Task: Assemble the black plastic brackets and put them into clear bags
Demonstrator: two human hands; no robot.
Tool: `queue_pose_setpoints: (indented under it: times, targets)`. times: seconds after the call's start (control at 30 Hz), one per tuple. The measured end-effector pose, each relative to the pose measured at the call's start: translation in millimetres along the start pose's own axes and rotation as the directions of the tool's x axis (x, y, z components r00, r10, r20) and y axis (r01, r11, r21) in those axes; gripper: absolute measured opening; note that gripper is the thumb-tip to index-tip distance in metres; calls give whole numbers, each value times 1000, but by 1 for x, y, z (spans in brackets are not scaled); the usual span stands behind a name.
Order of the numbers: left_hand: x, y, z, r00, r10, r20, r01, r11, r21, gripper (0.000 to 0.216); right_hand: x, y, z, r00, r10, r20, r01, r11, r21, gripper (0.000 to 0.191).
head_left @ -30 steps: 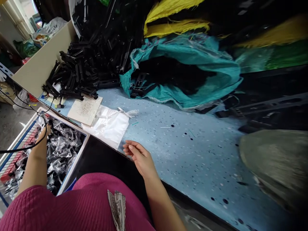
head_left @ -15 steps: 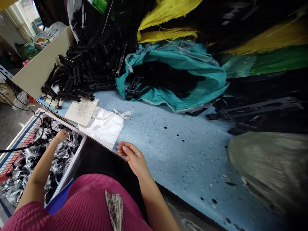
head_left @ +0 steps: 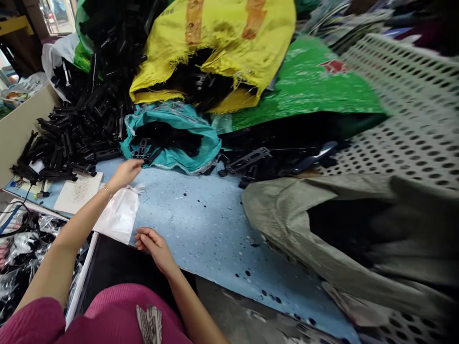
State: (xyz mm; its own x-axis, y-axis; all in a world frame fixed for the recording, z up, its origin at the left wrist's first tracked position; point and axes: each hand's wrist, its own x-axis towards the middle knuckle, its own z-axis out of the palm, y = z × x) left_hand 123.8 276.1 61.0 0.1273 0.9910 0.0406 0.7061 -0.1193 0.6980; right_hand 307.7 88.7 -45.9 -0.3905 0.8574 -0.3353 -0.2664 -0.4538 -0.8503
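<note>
My left hand is stretched out over the blue speckled table, close to the mouth of a teal woven sack that holds black plastic parts. Its fingers are loosely curled, and I cannot see anything in them. Under that wrist lies a white plastic bag. My right hand rests at the table's near edge beside the white bag, fingers loosely curled, with nothing visible in it.
A heap of black plastic strips fills the back left. Behind are a yellow sack and a green sack. A grey-green sack and a white perforated crate are at right. A bin of clear packets is at lower left.
My left hand left the bin of clear packets and reached across to the teal sack. The view swung right and up, so the yellow and green sacks and the crate show.
</note>
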Motion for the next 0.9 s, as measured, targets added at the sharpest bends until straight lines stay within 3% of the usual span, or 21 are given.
queue_pose_setpoints:
  times: [0.07,0.13,0.2,0.27,0.37,0.43,0.53,0.57,0.63,0.7,0.73,0.8,0.9]
  targets:
    - [65,8,16,987,-134,-85,142,986,92,33,-1,-1,0,1000,-7,1,7,1000,15,33]
    - [108,12,28,968,-224,-114,236,966,109,40,-1,-1,1,1000,-18,-4,18,1000,2,33]
    - [129,11,35,955,-277,-107,288,952,100,43,-1,2,1,1000,-27,-5,27,1000,-14,34]
    - [130,7,38,947,-303,-102,312,947,82,44,0,5,0,999,-32,-2,32,999,-3,35]
    - [103,-4,32,956,-264,-130,269,963,23,46,4,5,-2,1000,-20,16,20,1000,18,37]
    - [70,-8,26,972,-153,-176,138,986,-92,47,9,-7,-4,998,-51,23,52,998,-45,39]
    - [1,0,20,974,18,-224,-77,963,-258,48,20,-43,-10,956,-288,-48,264,923,-281,41]
    - [-24,6,21,976,32,-216,-93,957,-275,48,24,-58,-12,907,-414,-76,352,847,-399,41]
    - [-69,22,24,984,-8,-176,-38,965,-259,45,33,-86,-15,762,-646,-42,460,586,-667,41]
    - [-103,37,29,988,-106,-116,82,977,-196,42,42,-106,-17,643,-757,116,478,278,-833,44]
    - [-116,42,31,985,-154,-84,139,978,-158,41,46,-112,-18,608,-768,200,475,150,-867,43]
    - [-130,49,35,978,-208,-33,205,975,-84,41,51,-116,-21,578,-748,325,476,-14,-879,33]
    - [-137,50,37,978,-206,-11,207,978,36,47,50,-112,-25,585,-706,400,499,-76,-863,29]
